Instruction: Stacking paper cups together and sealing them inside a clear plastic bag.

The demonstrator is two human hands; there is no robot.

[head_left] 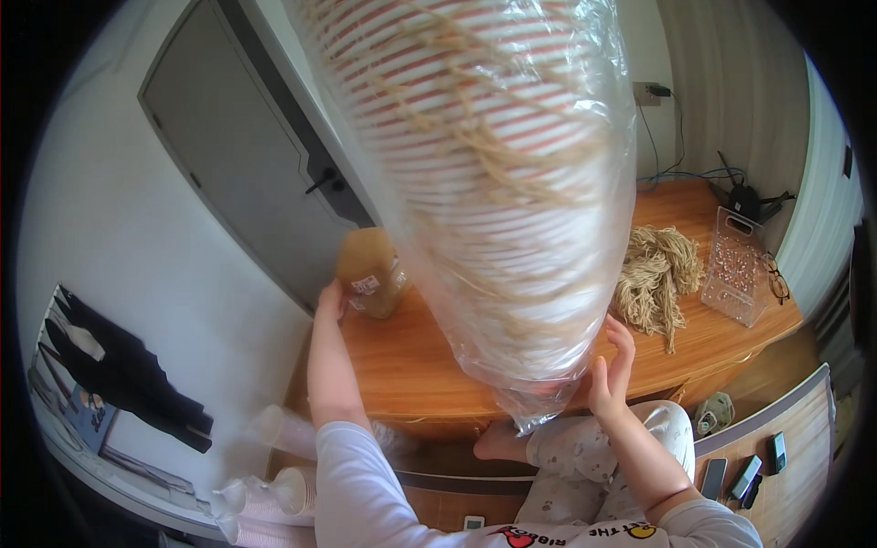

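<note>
The left hand's (334,300) fingers are curled against the side of a tan plastic jar (375,260) at the far left of the desk (402,356); how firmly they grip, I can't tell from here. The right hand (610,384) is half open, its fingers raised and its thumb apart, close to the lower end of the big clear bag (548,365); whether it touches the plastic I can't make out, nor what holds the bag up.

Inside the bag is a long, leaning stack of pale, red-banded cups (475,137), with tan strands running across it, in or on the plastic. As I judge it, the cups are nested and bagged, while the bag's lower end hangs loosely gathered; I see no sign that it has been opened or emptied.

To the right of the bag, a heap of tan cord (662,274) lies loose and tangled on the desk, so sorting it looks undone. Beyond it are a clear tray of small beads (734,265) and a pair of glasses (777,279).
</note>
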